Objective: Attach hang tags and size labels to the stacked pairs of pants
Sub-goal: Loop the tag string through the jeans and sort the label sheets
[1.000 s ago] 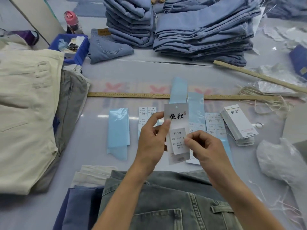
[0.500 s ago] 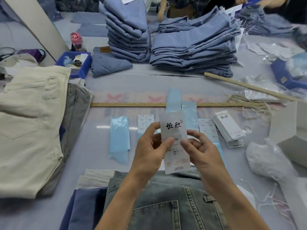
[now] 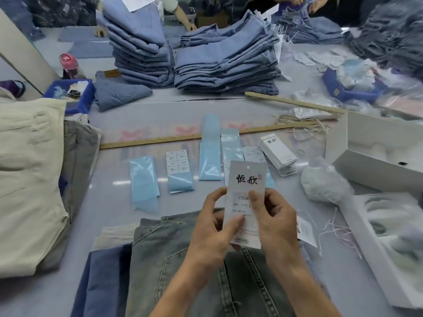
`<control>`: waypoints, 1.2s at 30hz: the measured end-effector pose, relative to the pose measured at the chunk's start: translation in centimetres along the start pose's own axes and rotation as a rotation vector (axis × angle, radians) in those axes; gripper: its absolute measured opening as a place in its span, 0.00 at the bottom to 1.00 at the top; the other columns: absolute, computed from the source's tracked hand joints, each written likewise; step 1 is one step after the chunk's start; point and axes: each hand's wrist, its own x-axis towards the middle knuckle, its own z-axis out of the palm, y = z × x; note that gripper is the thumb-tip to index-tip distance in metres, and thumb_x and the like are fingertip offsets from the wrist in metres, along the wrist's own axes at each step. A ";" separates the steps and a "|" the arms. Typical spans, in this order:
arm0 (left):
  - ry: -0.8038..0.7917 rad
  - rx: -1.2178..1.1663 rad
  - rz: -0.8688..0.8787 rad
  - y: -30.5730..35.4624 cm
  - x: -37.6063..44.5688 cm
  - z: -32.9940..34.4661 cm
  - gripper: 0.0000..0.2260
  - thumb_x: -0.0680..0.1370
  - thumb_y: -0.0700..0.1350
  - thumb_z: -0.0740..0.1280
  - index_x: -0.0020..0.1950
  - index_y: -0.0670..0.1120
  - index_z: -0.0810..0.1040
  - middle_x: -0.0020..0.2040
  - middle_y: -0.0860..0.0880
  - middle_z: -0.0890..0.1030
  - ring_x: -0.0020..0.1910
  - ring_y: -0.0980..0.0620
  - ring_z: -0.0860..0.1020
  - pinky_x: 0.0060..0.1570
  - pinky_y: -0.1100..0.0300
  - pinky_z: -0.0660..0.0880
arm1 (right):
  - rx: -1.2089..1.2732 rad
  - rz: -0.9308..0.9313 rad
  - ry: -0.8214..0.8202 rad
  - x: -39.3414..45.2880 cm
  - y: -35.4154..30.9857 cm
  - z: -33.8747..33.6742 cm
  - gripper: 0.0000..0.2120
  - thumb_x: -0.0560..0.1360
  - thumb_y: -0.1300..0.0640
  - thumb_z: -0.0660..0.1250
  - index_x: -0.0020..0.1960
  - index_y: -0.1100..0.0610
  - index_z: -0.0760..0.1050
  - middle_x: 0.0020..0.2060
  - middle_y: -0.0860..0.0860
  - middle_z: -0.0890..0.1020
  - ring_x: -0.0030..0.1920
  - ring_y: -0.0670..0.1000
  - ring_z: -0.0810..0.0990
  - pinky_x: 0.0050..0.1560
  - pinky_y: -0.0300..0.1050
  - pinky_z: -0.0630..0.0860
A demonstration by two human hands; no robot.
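The left hand [image 3: 212,227] and the right hand [image 3: 274,216] hold 1 white tag [image 3: 247,179] upright over the gray jeans [image 3: 174,259] on the counter [image 3: 109,179]. The fingers [image 3: 255,200] of both hands pinch the tag from each side. A pile of tags [image 3: 278,154] lies just past it, near blue label strips [image 3: 144,184]. 2 tall stacks of blue pants [image 3: 224,62] sit far back.

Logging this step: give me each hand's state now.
Left hand: fingers pinch the white rectangular paper hang tag.
Right hand: fingers pinch the same tag, thumb pressing its label.
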 end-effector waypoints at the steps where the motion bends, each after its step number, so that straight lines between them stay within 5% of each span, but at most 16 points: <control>1: 0.038 0.021 -0.017 -0.2 -0.3 0.2 0.22 0.80 0.41 0.71 0.69 0.60 0.70 0.49 0.47 0.87 0.45 0.48 0.86 0.38 0.56 0.83 | 0.007 0.028 -0.059 -0.8 0.2 -0.4 0.03 0.77 0.49 0.70 0.50 0.44 0.82 0.47 0.50 0.87 0.46 0.53 0.87 0.40 0.48 0.85; 6: 0.024 -0.017 -0.114 -1.4 -2.1 0.9 0.18 0.75 0.49 0.74 0.63 0.49 0.76 0.49 0.46 0.88 0.45 0.44 0.87 0.41 0.57 0.83 | -0.111 0.052 -0.131 -3.9 1.5 -2.7 0.14 0.76 0.54 0.73 0.55 0.35 0.81 0.51 0.45 0.86 0.51 0.48 0.86 0.47 0.42 0.83; 10: -0.030 0.052 -0.167 -2.7 -2.6 1.0 0.11 0.76 0.44 0.75 0.53 0.40 0.79 0.46 0.45 0.88 0.44 0.45 0.86 0.41 0.58 0.82 | -0.412 0.014 -0.170 -5.6 1.8 -5.0 0.19 0.77 0.53 0.74 0.53 0.26 0.78 0.50 0.32 0.84 0.51 0.39 0.84 0.49 0.37 0.82; 15: -0.091 0.083 -0.139 -3.8 -2.5 0.2 0.12 0.71 0.46 0.74 0.48 0.38 0.79 0.47 0.43 0.87 0.48 0.44 0.86 0.47 0.55 0.82 | -0.601 -0.022 -0.151 -7.6 1.4 -6.3 0.19 0.74 0.51 0.76 0.57 0.30 0.76 0.46 0.33 0.84 0.45 0.39 0.84 0.43 0.36 0.81; 20: -0.005 0.100 -0.156 -5.7 -3.0 0.1 0.10 0.70 0.45 0.75 0.48 0.43 0.82 0.45 0.44 0.88 0.41 0.45 0.87 0.36 0.59 0.82 | -0.403 -0.047 0.323 -3.8 4.7 -10.9 0.09 0.78 0.57 0.71 0.50 0.42 0.81 0.41 0.43 0.84 0.38 0.47 0.83 0.34 0.43 0.81; 24: 0.010 0.155 -0.104 -6.4 -3.1 0.1 0.09 0.71 0.45 0.75 0.48 0.44 0.83 0.45 0.45 0.88 0.41 0.45 0.87 0.36 0.57 0.83 | -0.461 0.198 0.676 2.4 11.1 -17.9 0.07 0.79 0.61 0.66 0.54 0.53 0.79 0.52 0.54 0.82 0.50 0.58 0.82 0.44 0.49 0.77; 28: 0.073 0.166 -0.032 -6.7 -3.4 0.9 0.09 0.70 0.43 0.75 0.49 0.44 0.83 0.42 0.45 0.88 0.38 0.44 0.86 0.35 0.55 0.84 | -0.857 0.481 0.559 4.3 17.3 -20.9 0.12 0.79 0.58 0.65 0.61 0.60 0.76 0.64 0.62 0.73 0.63 0.64 0.72 0.62 0.53 0.69; 33: 0.094 0.178 -0.018 -6.9 -3.7 1.0 0.06 0.74 0.36 0.74 0.49 0.43 0.83 0.42 0.45 0.88 0.39 0.44 0.86 0.38 0.50 0.84 | -1.118 0.455 0.397 3.7 18.8 -20.5 0.07 0.82 0.60 0.61 0.57 0.62 0.74 0.59 0.63 0.76 0.60 0.63 0.73 0.58 0.52 0.69; 36: 0.130 0.167 -0.093 -6.4 -3.1 1.0 0.05 0.75 0.37 0.74 0.49 0.44 0.82 0.41 0.47 0.88 0.39 0.45 0.86 0.35 0.56 0.83 | -1.181 0.447 0.292 2.2 18.4 -20.5 0.03 0.81 0.61 0.61 0.52 0.57 0.72 0.54 0.58 0.80 0.56 0.60 0.77 0.49 0.51 0.71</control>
